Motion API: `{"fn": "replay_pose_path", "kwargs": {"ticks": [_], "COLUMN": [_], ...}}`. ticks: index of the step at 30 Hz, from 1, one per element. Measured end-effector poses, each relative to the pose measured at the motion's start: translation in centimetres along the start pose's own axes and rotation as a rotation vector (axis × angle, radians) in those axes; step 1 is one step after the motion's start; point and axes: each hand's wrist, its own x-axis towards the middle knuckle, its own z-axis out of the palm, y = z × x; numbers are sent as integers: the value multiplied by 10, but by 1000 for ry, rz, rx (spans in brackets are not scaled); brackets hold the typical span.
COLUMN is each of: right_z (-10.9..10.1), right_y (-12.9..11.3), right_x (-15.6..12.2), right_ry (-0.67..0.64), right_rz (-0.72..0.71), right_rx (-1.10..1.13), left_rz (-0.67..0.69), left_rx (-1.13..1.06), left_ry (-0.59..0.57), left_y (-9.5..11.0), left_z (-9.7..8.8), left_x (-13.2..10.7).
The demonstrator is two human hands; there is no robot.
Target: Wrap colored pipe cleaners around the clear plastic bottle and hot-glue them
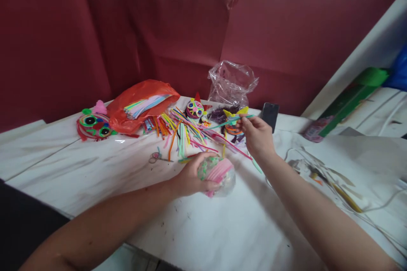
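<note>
My left hand (190,175) is closed around a clear ball (219,173) partly wrapped in pink and green pipe cleaners, held just above the white table (95,169). My right hand (256,135) is raised behind it, pinching a light green pipe cleaner (230,122) that points left over the pile. A heap of loose coloured pipe cleaners (184,131) lies on the table just beyond both hands.
A red plastic bag (140,103) with pipe cleaners and a round owl-like craft (93,125) lie at the left. A small finished craft ball (195,109), a clear plastic bag (232,82) and a dark phone (270,114) stand behind. Small scissors (155,156) lie nearby; cables (321,169) at right.
</note>
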Motion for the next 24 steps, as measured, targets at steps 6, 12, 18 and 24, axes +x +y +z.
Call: {"fn": "replay_pose_path", "kwargs": {"ticks": [6, 12, 18, 24], "right_z": [-2, 9, 12, 10], "right_y": [19, 13, 5, -4], "right_x": [0, -16, -24, -27], "right_ry": [7, -224, -260, -242], "right_rz": [83, 164, 247, 283], "right_rx": [79, 161, 253, 402], "left_rz": [259, 277, 282, 236], "left_rx": [210, 248, 270, 286], "left_ry": [-85, -110, -109, -118], "left_y": [-2, -4, -2, 1], "left_z": [4, 2, 0, 0], "left_x": [-4, -3, -3, -3]}}
